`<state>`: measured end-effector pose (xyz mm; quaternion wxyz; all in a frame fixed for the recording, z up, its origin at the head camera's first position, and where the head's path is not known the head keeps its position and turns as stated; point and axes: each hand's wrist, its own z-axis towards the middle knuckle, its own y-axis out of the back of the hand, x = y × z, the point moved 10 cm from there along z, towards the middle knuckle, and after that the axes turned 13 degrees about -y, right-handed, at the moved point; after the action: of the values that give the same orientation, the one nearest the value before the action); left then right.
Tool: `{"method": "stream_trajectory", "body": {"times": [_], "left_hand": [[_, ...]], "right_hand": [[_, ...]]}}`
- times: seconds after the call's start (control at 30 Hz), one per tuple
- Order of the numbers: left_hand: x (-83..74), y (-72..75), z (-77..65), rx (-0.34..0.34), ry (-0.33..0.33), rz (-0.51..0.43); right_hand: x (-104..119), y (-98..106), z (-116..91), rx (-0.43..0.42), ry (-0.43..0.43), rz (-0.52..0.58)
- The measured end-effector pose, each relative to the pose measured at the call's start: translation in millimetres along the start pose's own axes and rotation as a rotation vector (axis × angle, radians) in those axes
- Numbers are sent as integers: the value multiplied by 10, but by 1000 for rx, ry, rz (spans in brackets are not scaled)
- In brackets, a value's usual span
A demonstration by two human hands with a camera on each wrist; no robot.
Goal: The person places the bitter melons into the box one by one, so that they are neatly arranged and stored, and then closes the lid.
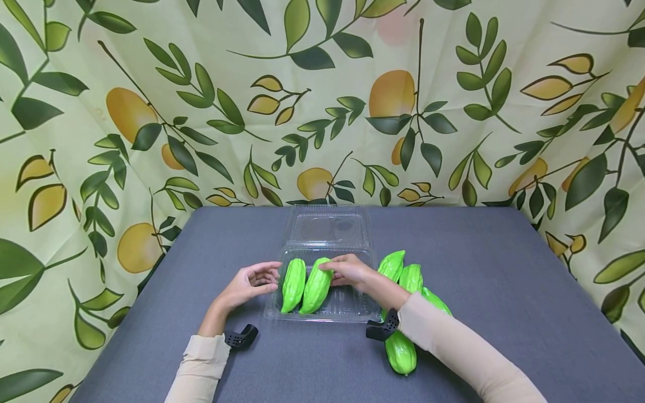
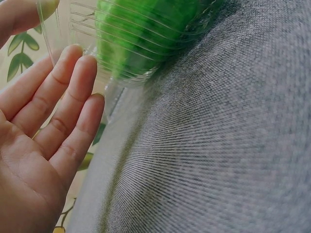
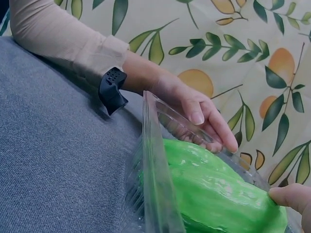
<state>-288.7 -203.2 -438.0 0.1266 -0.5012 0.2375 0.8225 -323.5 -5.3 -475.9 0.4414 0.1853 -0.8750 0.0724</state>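
A clear plastic clamshell box [image 1: 347, 307] holds two bright green, ridged gourds lying side by side. My right hand [image 1: 351, 271] pinches the upper end of the right-hand gourd [image 1: 316, 288], thumb and fingertips on its skin. The left-hand gourd [image 1: 294, 285] lies next to it inside the box. At the box's left wall is my left hand [image 1: 253, 285], fingers loosely bent and thumb apart from them. In the left wrist view, the left fingertips [image 2: 87, 63] are right at the clear ridged wall, with green showing through it.
The box's lid [image 1: 330, 228] lies folded back toward the patterned cloth [image 1: 322, 112]. Right of the box, several more green gourds [image 1: 401, 355] lie on the grey table [image 1: 484, 263], partly hidden by my right forearm. Each wrist wears a black device [image 1: 242, 337].
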Motion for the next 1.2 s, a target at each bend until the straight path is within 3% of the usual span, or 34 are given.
{"method": "stream_trajectory", "body": {"times": [0.43, 0.67, 1.2], "left_hand": [[2, 10, 1, -4, 2, 0], [10, 12, 3, -2, 5, -5], [17, 17, 8, 4, 6, 16]], "right_hand": [[-27, 17, 33, -85, -21, -13], [-1, -4, 29, -130, 10, -46], [-37, -37, -109, -66, -20, -47]]}}
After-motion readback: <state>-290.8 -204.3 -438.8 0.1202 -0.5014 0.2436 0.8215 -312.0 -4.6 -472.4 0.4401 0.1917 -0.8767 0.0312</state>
